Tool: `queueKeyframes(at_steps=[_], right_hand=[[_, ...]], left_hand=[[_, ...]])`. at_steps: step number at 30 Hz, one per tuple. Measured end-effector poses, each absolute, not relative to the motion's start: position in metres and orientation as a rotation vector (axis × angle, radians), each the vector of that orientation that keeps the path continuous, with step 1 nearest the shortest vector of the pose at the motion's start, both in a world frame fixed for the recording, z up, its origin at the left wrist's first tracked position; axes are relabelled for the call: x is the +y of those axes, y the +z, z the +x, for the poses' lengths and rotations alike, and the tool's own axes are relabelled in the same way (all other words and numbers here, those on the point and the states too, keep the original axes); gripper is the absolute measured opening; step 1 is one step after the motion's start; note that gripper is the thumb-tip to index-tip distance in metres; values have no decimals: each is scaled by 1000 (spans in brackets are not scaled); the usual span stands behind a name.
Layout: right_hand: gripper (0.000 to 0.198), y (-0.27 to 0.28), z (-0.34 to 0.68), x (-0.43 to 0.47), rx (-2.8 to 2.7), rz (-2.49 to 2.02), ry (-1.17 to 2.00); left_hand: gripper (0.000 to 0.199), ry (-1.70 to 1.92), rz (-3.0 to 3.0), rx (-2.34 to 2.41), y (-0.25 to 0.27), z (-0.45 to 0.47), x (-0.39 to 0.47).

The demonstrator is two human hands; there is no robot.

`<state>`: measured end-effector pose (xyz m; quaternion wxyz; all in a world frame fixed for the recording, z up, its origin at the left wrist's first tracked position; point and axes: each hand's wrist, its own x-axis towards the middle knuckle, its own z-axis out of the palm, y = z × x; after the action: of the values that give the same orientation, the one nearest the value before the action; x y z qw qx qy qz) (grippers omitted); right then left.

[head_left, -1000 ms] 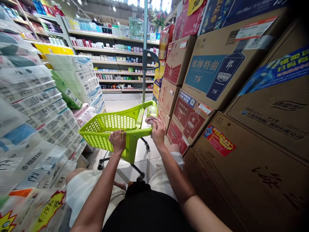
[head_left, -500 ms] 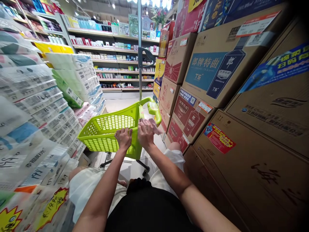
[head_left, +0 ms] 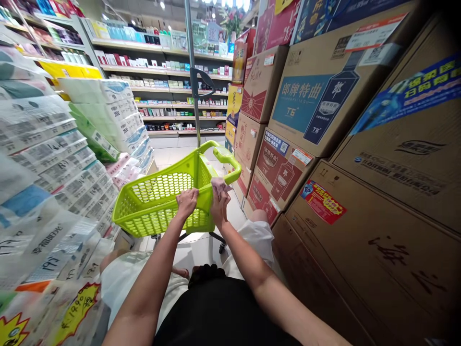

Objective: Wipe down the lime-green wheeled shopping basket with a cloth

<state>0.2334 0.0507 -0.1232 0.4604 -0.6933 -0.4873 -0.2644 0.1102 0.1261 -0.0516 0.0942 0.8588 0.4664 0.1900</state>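
A lime-green shopping cart [head_left: 144, 228] with a perforated basket stands before my knees, turned sideways. My left hand [head_left: 187, 203] is closed over the near rim of the basket. A little to its right, my right hand [head_left: 218, 207] has its fingers around a crumpled pale pink cloth [head_left: 219, 184], which lies against the rim near the handle corner. The looped green handle [head_left: 232, 163] is just beyond the cloth. From the cart's far side rises a grey pole [head_left: 192, 43] with a dark hook-shaped grip [head_left: 195, 82]. The basket's visible inside holds nothing.
Cardboard cartons [head_left: 306, 96] are stacked high close on my right. On the left, wrapped paper packs [head_left: 32, 120] form a tall pile, with more packs [head_left: 104, 110] behind. Shelves [head_left: 162, 69] of small boxed goods line the back, across a tiled floor [head_left: 169, 151].
The cart has turned slightly and its pole leans further left in view. My right hand has rotated, and the cloth has shifted from its right side onto the rim. My left hand keeps its hold.
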Motion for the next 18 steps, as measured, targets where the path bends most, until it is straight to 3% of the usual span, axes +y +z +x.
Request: queueKeyframes(at_steps=[7, 13, 18], right_hand=[[55, -120, 242, 69, -942, -1673, -412], [54, -168, 230, 72, -667, -1752, -49], [53, -147, 239, 88, -575, -1764, -44]], left_hand=[[44, 568, 2547, 1427, -52, 115, 122], [43, 552, 2529, 1456, -47, 121, 118], [44, 535, 2530, 1483, -46, 123, 119]])
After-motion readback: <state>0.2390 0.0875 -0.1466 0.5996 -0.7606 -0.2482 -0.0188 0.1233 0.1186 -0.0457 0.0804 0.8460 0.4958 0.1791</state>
